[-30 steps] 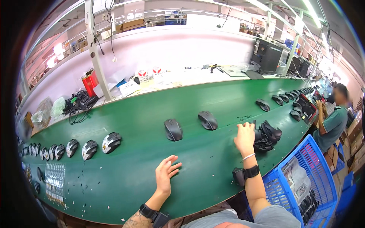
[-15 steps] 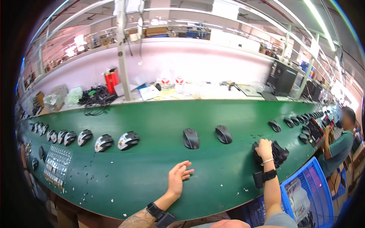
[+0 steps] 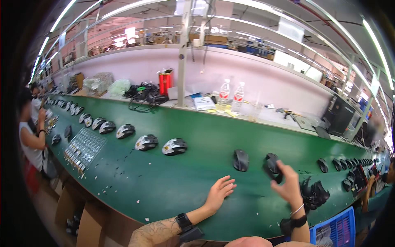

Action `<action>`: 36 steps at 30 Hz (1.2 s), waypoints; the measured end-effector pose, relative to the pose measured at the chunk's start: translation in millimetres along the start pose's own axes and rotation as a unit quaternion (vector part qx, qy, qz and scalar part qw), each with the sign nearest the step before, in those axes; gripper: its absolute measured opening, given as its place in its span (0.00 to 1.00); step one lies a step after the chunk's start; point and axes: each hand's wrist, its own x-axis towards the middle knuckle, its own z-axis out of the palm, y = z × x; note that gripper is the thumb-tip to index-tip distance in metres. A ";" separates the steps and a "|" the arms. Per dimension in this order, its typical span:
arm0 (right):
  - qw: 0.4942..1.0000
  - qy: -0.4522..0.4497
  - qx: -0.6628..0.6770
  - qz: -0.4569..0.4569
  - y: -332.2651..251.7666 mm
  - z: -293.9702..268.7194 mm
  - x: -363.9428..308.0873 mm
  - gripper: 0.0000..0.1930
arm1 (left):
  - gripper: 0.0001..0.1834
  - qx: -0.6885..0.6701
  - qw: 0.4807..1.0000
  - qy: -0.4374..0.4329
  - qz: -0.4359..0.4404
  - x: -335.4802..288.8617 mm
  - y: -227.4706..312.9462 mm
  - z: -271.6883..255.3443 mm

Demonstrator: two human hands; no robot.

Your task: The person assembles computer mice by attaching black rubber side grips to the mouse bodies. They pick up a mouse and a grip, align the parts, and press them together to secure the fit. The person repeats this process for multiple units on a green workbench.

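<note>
My left hand point(image 3: 219, 195) hovers above the green bench with its fingers apart, holding nothing. To the right, my right hand point(image 3: 289, 184) is closed around a small black plastic piece point(image 3: 277, 177), pinched between thumb and fingers; motion blur hides its exact shape. Just beyond those fingers is a black computer mouse point(image 3: 270, 159), partly covered. Another black mouse point(image 3: 241, 160) lies to its left. Beside my right wrist sits a heap of black curved plastic parts point(image 3: 315, 193).
A row of white-and-black mice point(image 3: 175, 146) runs off to the left, near a clear tray of small parts point(image 3: 85, 146). More black mice point(image 3: 323, 165) line the right. A blue crate point(image 3: 335, 228) stands at the bench edge. Two bottles point(image 3: 238, 98) are on the back ledge. People sit at both ends.
My right hand has left the black heap and come left to the mouse with a black piece. My left hand stays open. The view has swung left.
</note>
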 end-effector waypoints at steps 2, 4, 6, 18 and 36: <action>0.994 -0.069 0.088 -0.009 -32.2 31.1 1.1 0.34 | 0.22 -0.083 0.996 -0.030 -0.028 3.7 0.5 -5.1; 0.989 -0.096 0.103 -0.036 -38.5 59.1 -7.4 0.35 | 0.20 -0.127 0.990 -0.058 -0.023 5.7 -4.0 -9.4; 0.987 -0.055 0.124 -0.086 -33.6 78.1 1.3 0.36 | 0.19 -0.104 0.994 -0.024 -0.001 11.8 -2.9 -11.6; 0.957 -0.111 0.261 -0.063 -38.7 82.9 -14.4 0.38 | 0.09 0.028 0.999 -0.026 -0.013 11.6 5.2 -7.1; 0.984 0.020 0.172 -0.038 -4.4 86.9 -20.1 0.28 | 0.45 0.555 0.764 0.308 0.122 109.6 87.2 -101.2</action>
